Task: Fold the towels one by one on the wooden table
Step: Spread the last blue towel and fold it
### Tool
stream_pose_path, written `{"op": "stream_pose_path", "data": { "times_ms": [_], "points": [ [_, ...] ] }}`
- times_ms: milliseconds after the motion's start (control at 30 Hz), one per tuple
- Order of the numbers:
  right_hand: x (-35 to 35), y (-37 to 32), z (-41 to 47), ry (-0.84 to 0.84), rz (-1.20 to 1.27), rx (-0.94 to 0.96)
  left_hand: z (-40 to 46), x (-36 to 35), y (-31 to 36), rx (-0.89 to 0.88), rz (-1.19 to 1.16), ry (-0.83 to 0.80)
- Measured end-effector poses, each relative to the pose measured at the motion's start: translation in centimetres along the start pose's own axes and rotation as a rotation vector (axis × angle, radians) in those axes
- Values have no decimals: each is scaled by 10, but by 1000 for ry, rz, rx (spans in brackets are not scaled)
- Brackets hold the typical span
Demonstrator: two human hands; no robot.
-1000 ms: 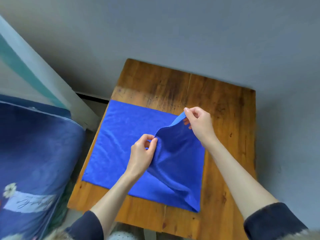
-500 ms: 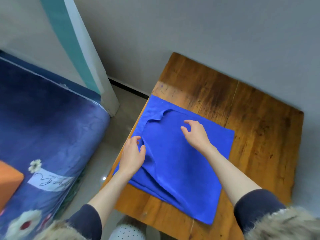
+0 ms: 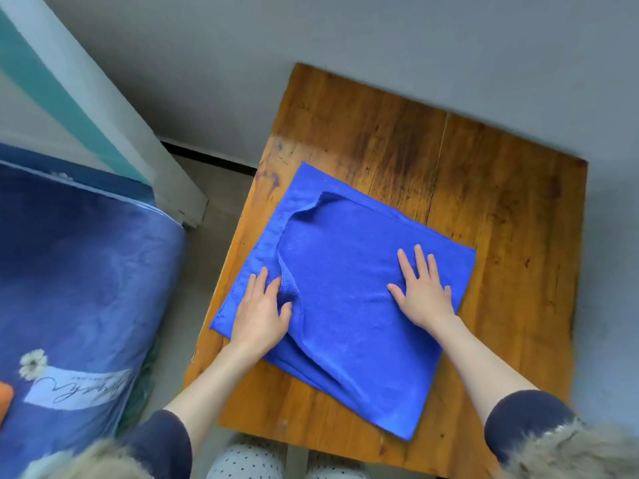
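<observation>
Blue towel (image 3: 349, 292) lies on the wooden table (image 3: 484, 188), folded over once, on the table's left and near part. Its left corner overhangs the table's left edge slightly. The folded towel's long axis runs diagonally, from its far-left corner toward the near-right corner, which points at the table's near edge. The upper layer falls short of the towel's left edge, leaving a strip of the lower layer showing; the upper layer's far-left corner is rumpled and raised.

Left hand (image 3: 261, 312) rests flat on the towel's left part, fingers straight and spread, at the upper layer's loose edge; the thumb lies on the upper layer. Right hand (image 3: 423, 292) is pressed flat on the towel's right part, fingers straight and spread, pointing toward the table's far edge. Neither hand grips anything.

Left of the table stands a bed with a dark blue flowered cover (image 3: 79, 288). A grey wall (image 3: 345, 39) lies beyond the table's far edge.
</observation>
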State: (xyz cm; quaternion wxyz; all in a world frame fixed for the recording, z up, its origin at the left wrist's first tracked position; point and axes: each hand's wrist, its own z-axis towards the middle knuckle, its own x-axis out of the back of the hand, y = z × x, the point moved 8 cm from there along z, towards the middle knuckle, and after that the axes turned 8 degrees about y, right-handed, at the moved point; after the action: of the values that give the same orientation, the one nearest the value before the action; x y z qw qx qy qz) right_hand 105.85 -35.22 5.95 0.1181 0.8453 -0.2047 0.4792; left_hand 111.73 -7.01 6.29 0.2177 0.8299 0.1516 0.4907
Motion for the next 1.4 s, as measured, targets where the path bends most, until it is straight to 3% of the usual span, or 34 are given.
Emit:
{"op": "stream_pose_path", "data": {
  "times_ms": [433, 800, 867, 933, 1000, 1067, 1267, 1400],
  "points": [
    [-41, 125, -108, -38, 171, -478, 39, -73, 130, -495, 376, -234],
    [-70, 140, -141, -207, 164, -403, 33, -111, 194, -674, 409, -262],
    [-58, 148, -133, -123, 194, -442, 31, -103, 195, -650, 353, -188],
    [-35, 158, -119, 71, 266, -474, 31, -93, 186, -570, 342, -120],
    [-9, 165, -100, 306, 383, -474, 34, -83, 174, -526, 429, -54],
    [11, 170, -77, 436, 505, -436, 40, -74, 162, -513, 534, -5],
    [15, 175, -26, 414, 598, -429, 62, -45, 129, -363, 544, 60],
    [8, 179, -27, 455, 861, -462, 58, -24, 117, -135, 109, 37]
  ]
}}
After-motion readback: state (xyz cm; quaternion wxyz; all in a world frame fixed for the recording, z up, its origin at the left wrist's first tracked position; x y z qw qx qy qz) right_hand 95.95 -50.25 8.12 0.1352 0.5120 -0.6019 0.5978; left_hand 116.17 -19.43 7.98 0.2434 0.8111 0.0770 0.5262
